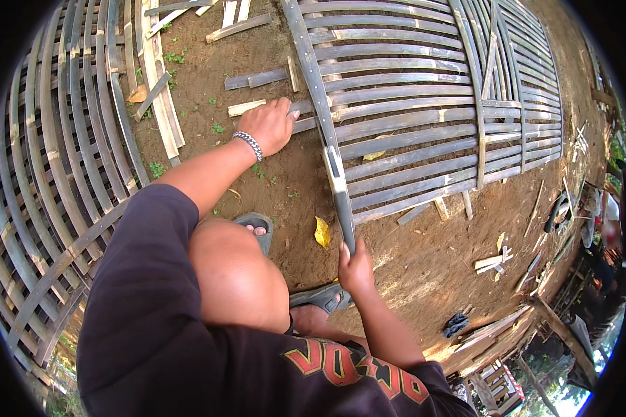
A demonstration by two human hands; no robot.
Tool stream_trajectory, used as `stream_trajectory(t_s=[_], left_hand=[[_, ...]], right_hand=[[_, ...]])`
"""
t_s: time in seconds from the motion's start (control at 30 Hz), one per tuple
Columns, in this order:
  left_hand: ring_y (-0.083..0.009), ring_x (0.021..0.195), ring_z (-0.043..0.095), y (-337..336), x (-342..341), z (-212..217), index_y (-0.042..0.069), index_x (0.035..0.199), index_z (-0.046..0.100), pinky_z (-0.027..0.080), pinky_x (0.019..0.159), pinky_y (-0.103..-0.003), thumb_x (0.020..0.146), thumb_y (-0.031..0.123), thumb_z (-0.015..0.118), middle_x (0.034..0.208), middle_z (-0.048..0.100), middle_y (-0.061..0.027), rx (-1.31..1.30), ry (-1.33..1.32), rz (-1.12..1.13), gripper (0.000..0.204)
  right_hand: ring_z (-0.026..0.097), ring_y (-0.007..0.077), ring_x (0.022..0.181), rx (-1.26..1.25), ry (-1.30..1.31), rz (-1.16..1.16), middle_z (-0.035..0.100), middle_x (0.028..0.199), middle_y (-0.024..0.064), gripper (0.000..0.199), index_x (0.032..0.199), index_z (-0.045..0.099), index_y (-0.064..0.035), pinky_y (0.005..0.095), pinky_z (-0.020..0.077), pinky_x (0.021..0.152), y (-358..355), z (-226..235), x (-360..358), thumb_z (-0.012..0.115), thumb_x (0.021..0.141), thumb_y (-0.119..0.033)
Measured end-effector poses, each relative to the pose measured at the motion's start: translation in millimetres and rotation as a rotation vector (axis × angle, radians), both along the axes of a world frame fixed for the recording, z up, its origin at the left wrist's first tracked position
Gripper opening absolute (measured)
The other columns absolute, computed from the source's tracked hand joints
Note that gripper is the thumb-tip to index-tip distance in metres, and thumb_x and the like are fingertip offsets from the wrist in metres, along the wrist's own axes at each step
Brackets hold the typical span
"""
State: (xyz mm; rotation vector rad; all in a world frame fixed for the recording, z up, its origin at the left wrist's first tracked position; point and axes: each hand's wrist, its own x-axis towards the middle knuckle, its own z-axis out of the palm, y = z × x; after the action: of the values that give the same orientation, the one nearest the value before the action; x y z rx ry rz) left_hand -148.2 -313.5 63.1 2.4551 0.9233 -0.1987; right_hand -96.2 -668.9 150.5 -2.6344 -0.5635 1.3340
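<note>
And there it is: a grey bamboo slat [303,108] is gripped by the left hand [266,128] beside the edge strip [314,76] of the slatted panel [478,94], while a dark bar [345,224] at the panel's near corner is clasped by the right hand [357,269].

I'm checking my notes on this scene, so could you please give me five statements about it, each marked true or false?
1. The left hand has a chain bracelet at its wrist. True.
2. The yellow leaf nearest the sandals rests on a slatted panel. False: that leaf lies on the bare soil.
3. The right hand is at the dark lower end of a long piece. True.
4. The person is barefoot. False: sandals are worn.
5. Another slatted panel is at the left of the picture. True.
</note>
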Motion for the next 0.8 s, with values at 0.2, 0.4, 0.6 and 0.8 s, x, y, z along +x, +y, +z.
stream_trajectory(t_s=[0.2, 0.4, 0.6, 0.8], left_hand=[[-0.0440, 0.088, 0.066, -1.1, 2.4, -0.5, 0.004, 0.104, 0.053, 0.053, 0.076, -0.055, 0.102, 0.033, 0.050, 0.098, 0.068, -0.0216, -0.005, -0.073, 0.005, 0.029], [-0.0432, 0.087, 0.067, -0.6, -2.8, -3.3, 0.005, 0.106, 0.053, 0.053, 0.076, -0.055, 0.103, 0.033, 0.049, 0.097, 0.068, -0.0208, 0.017, -0.093, 0.004, 0.029], [-0.0432, 0.087, 0.067, -2.9, 1.8, -4.2, 0.005, 0.106, 0.053, 0.053, 0.075, -0.055, 0.103, 0.034, 0.049, 0.098, 0.068, -0.0216, -0.009, -0.070, -0.001, 0.029], [-0.0419, 0.088, 0.067, -2.6, -1.8, -5.1, 0.004, 0.104, 0.054, 0.054, 0.076, -0.053, 0.102, 0.033, 0.050, 0.097, 0.069, -0.0210, 0.008, -0.071, 0.012, 0.030]], right_hand=[[0.066, 0.0529, 0.085, 0.105, -0.038, -0.037, 0.067, 0.086, 0.0332, 0.046, 0.125, 0.054, 0.0034, 0.0572, 0.0528, 0.075, 11.5, 0.5, -2.2, 0.059, 0.099, -0.034], [0.067, 0.0521, 0.086, 0.110, -0.021, -0.063, 0.068, 0.088, 0.0332, 0.045, 0.122, 0.055, 0.0035, 0.0573, 0.0528, 0.075, -16.1, 2.5, -7.1, 0.060, 0.099, -0.035], [0.065, 0.0541, 0.085, 0.127, -0.032, -0.052, 0.067, 0.089, 0.0346, 0.045, 0.118, 0.056, 0.0035, 0.0586, 0.0518, 0.073, 26.9, -10.9, 5.6, 0.061, 0.098, -0.037], [0.064, 0.0552, 0.084, 0.062, -0.020, -0.049, 0.065, 0.085, 0.0352, 0.042, 0.114, 0.055, 0.0040, 0.0583, 0.0512, 0.074, -59.0, 12.4, -18.9, 0.059, 0.100, -0.035]])
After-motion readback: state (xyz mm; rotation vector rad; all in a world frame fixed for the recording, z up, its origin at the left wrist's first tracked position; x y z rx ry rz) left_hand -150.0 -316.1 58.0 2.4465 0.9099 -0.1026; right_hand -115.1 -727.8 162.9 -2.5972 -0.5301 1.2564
